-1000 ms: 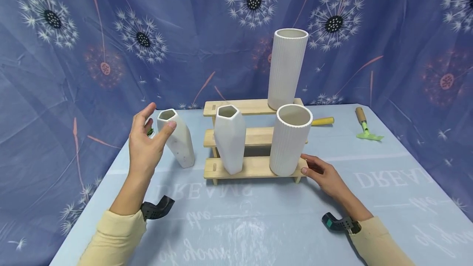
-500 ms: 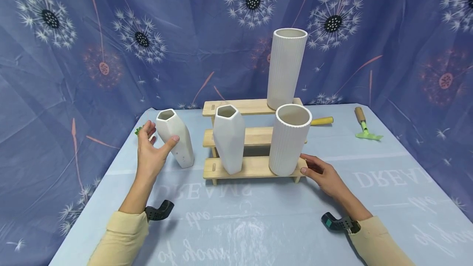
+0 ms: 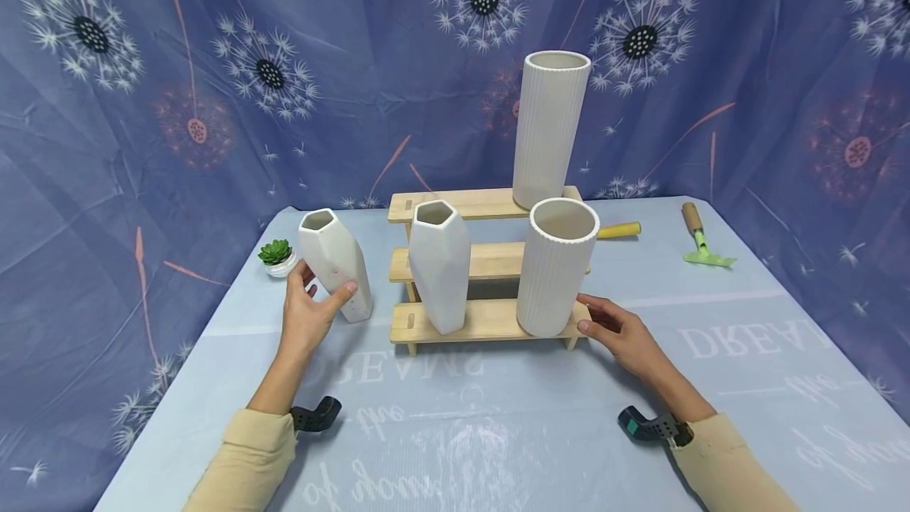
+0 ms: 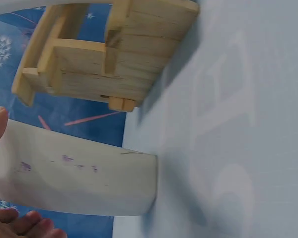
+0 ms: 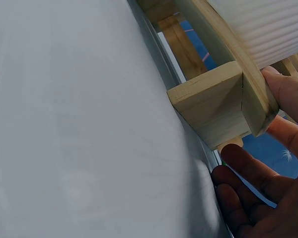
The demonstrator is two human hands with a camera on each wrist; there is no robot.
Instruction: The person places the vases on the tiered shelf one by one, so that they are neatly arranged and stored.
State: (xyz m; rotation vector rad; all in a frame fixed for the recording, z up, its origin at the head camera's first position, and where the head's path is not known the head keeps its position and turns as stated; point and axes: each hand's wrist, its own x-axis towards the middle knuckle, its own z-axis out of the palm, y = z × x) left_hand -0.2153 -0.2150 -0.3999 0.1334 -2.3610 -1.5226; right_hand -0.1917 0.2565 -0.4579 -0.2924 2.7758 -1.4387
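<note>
A white faceted vase (image 3: 337,259) with small purple specks stands on the table at the left. My left hand (image 3: 307,322) is spread around its lower half, thumb on the near side and fingers on the far left. In the left wrist view, a gap shows between the fingers (image 4: 27,225) and the vase. My right hand (image 3: 618,338) holds the right end of the bottom step of a three-tier wooden stand (image 3: 490,321), thumb and index finger at the board's corner. That step bears a second faceted vase (image 3: 441,271) and a ribbed cylinder vase (image 3: 558,271).
A taller ribbed vase (image 3: 550,129) stands on the top step. Behind the left hand sits a small potted succulent (image 3: 276,253). A yellow handle (image 3: 618,231) shows behind the stand, and a green hand tool (image 3: 700,239) lies at the far right. A patterned curtain (image 3: 355,62) hangs behind the table.
My left hand has come down and to the right, from the vase's top to around its lower half, uncovering the succulent. The right hand has stayed at the stand.
</note>
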